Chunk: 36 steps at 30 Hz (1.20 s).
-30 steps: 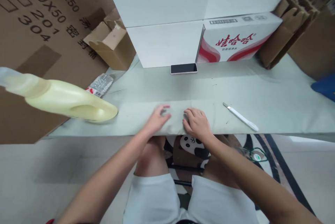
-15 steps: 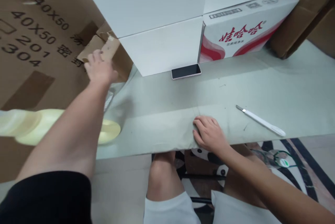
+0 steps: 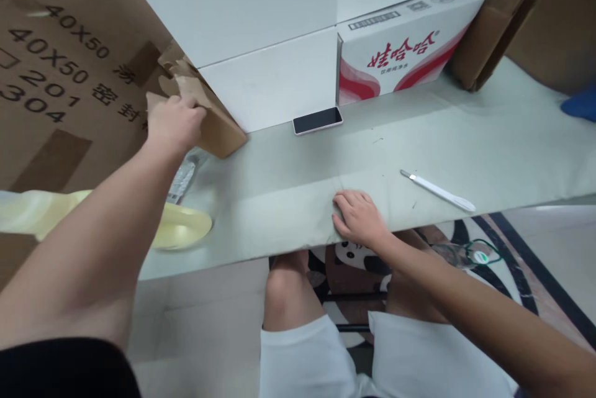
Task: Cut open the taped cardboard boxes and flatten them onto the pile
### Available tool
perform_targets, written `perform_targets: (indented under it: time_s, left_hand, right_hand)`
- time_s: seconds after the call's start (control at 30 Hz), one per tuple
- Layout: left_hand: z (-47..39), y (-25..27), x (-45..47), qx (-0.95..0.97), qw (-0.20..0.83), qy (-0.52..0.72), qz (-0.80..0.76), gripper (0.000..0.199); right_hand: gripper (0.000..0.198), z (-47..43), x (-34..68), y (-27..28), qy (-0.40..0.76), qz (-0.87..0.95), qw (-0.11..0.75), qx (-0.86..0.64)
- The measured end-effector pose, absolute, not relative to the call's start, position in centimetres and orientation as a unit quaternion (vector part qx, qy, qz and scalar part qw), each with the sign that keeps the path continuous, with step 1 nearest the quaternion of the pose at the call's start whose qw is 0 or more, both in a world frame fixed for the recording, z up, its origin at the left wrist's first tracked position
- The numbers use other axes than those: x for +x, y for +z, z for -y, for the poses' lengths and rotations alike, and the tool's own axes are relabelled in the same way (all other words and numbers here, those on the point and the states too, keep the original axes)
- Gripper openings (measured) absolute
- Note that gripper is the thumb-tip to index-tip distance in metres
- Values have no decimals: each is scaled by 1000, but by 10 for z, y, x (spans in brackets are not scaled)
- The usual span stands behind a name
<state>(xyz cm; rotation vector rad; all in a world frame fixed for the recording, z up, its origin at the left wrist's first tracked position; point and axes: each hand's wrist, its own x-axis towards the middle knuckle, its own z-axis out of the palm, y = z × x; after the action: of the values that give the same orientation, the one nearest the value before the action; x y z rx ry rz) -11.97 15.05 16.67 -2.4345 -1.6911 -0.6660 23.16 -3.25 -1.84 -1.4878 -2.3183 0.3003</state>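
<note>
The left hand (image 3: 173, 123) is curled around the top edge of a small folded cardboard box (image 3: 212, 120), brown and matte, leaning by the white cartons (image 3: 261, 44). The right hand (image 3: 358, 218) lies flat, fingers loosely spread, holding nothing, on the pale green table cover (image 3: 465, 137) at its front edge. Near it lies 1 slim white knife (image 3: 437, 190); a dark phone (image 3: 317, 120) rests further back.

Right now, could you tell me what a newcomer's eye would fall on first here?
The left hand grips a small brown cardboard box at the table's far left. The right hand lies flat at the near edge, a white knife to its right. Behind stands a red-and-white carton.
</note>
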Motion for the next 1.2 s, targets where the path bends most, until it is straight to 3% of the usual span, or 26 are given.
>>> perform_targets:
  time_s: [0.07,0.17,0.27,0.47,0.6,0.73,0.9,1.07,1.2]
  left_hand:
    - [-143,164,-115,-814,45,-173,553,34]
    - [-111,158,-94,-864,53,-111,489,5]
    - [-60,160,-62,-905,41,-132,403,25]
    - [17,173,30,-933,61,-179,307,27]
    - [37,160,94,-909,101,-307,263,22]
    - [53,150,132,-901,16,-343,265,25]
    - [63,164,135,-910,-66,-311,267,34]
    - [-9,157,112,-744,-58,-533,398,18]
    - [-94,127,106,-605,-316,-509,524,30]
  right_hand:
    - [23,33,233,-18,123,817,186,-531]
    - [23,30,235,-18,142,811,191,-534]
    - [25,23,235,-2,175,801,207,-534]
    - [30,14,244,84,204,771,475,-371]
    - [28,25,275,105,183,710,580,-357]
    - [49,36,306,99,183,718,558,-375]
    - [59,36,328,97,168,790,471,-354]
    - [67,31,343,88,179,789,473,-349]
    - [67,26,356,79,163,770,494,-368]
